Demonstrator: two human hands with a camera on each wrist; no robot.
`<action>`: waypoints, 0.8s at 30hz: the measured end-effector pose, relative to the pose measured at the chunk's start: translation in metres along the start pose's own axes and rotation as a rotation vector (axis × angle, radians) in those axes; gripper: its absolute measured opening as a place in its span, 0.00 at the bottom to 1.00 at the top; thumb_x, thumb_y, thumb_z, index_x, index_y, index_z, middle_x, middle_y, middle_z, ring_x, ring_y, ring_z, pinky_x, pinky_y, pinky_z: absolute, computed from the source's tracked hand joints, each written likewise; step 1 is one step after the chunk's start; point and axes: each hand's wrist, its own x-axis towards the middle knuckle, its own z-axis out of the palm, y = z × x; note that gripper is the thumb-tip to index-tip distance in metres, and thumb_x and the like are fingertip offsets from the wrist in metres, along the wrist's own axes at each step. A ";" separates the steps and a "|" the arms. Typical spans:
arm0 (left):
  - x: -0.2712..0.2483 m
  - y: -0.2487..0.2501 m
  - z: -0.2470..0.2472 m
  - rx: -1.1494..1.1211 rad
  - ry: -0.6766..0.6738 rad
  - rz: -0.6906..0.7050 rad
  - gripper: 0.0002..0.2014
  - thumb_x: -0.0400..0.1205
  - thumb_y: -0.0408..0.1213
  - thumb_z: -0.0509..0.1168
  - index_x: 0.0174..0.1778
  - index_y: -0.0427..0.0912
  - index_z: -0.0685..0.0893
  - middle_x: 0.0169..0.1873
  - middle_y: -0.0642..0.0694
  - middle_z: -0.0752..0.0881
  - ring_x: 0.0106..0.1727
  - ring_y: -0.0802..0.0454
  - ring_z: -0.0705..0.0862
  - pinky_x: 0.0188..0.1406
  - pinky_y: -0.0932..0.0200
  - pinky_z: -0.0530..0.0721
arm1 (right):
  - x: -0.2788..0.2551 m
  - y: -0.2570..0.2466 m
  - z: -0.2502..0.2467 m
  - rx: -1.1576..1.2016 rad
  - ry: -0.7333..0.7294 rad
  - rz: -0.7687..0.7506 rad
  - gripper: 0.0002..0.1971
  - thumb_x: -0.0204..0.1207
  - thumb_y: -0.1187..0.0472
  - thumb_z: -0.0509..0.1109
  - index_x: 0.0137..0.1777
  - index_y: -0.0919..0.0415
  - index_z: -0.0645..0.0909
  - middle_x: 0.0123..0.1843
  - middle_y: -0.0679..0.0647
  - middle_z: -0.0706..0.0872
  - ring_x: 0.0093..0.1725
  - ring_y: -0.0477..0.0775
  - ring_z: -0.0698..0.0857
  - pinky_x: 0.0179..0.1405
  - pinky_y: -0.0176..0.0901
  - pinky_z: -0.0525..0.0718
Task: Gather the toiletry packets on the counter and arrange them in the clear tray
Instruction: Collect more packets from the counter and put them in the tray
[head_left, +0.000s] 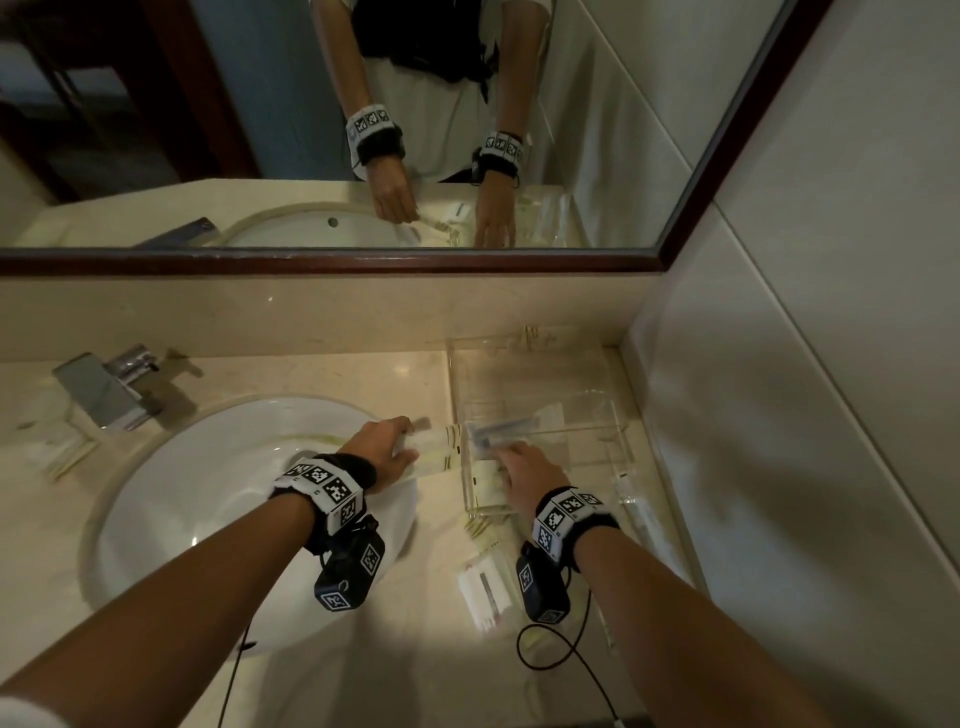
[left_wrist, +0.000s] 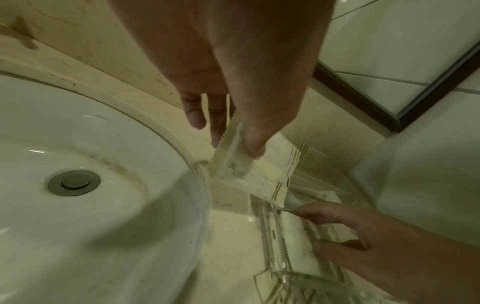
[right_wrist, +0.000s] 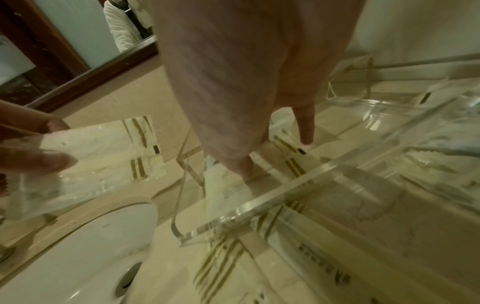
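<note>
The left hand (head_left: 384, 447) pinches a packet (head_left: 436, 449) just left of the tray (head_left: 613, 415), ready to slot in, while the right hand (head_left: 530, 478), fingers straight, flattens a packet inside the tray (head_left: 485, 480) to make room.

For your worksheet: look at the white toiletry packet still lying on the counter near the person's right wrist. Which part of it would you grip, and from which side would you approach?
Judging by its pose, the white packet lies flat on the counter, so pinch a short sealed end with the fingers. Come from above at its near end, because the right hand and the clear tray crowd its far end.
</note>
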 end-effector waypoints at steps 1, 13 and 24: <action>0.000 0.001 0.001 -0.005 0.001 -0.001 0.17 0.82 0.43 0.63 0.65 0.42 0.76 0.58 0.37 0.84 0.56 0.39 0.83 0.52 0.54 0.78 | 0.000 0.001 0.000 -0.011 0.020 0.006 0.20 0.84 0.63 0.58 0.75 0.53 0.70 0.73 0.55 0.74 0.72 0.59 0.74 0.67 0.66 0.76; 0.004 0.029 0.011 0.016 -0.052 0.067 0.18 0.82 0.44 0.62 0.67 0.42 0.74 0.61 0.37 0.82 0.60 0.39 0.81 0.58 0.51 0.78 | -0.009 0.001 -0.032 0.575 0.195 -0.065 0.19 0.78 0.54 0.71 0.68 0.52 0.74 0.59 0.48 0.81 0.57 0.46 0.80 0.54 0.37 0.77; 0.003 0.055 0.026 -0.004 -0.097 0.145 0.19 0.81 0.45 0.64 0.66 0.45 0.76 0.62 0.39 0.83 0.62 0.40 0.81 0.60 0.52 0.79 | -0.028 0.021 -0.028 0.707 0.225 -0.016 0.05 0.77 0.63 0.71 0.46 0.56 0.77 0.38 0.47 0.83 0.39 0.49 0.81 0.43 0.42 0.79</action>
